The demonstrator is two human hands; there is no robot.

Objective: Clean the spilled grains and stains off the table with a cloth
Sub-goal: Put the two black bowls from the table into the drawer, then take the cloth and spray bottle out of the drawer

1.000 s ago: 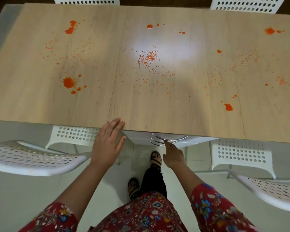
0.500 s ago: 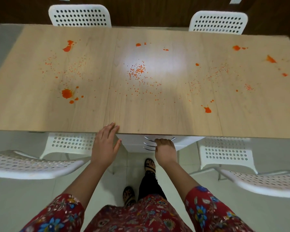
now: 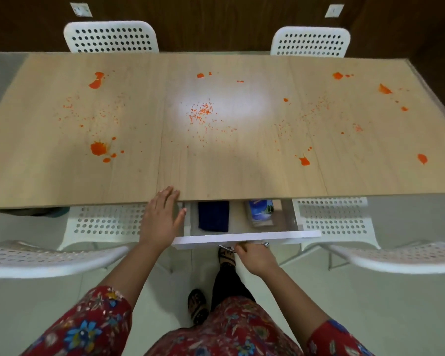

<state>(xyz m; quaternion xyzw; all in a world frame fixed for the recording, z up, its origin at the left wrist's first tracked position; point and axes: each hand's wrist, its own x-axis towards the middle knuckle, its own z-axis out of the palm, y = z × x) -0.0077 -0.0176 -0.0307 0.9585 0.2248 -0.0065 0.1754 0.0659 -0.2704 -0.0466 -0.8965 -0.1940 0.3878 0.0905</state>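
Note:
The wooden table (image 3: 229,173) carries scattered orange grains (image 3: 202,110) at its middle and orange stains (image 3: 98,148) on the left and right. Under its near edge a white drawer (image 3: 247,238) stands pulled out. A folded dark blue cloth (image 3: 213,215) lies in the drawer's left part. My left hand (image 3: 162,217) rests flat with straight fingers on the table's near edge, just left of the drawer. My right hand (image 3: 254,256) grips the metal drawer handle (image 3: 226,247) below the drawer front.
A blue-and-white packet (image 3: 261,210) lies in the drawer's right part. White perforated chairs stand around: two at the far side (image 3: 111,37) (image 3: 310,42), two tucked under the near edge (image 3: 106,222) (image 3: 337,219), and two seats beside me (image 3: 49,258) (image 3: 401,255).
My right hand took hold of the handle and pulled the drawer out toward me, uncovering the blue cloth and the packet. My left hand stayed on the table edge.

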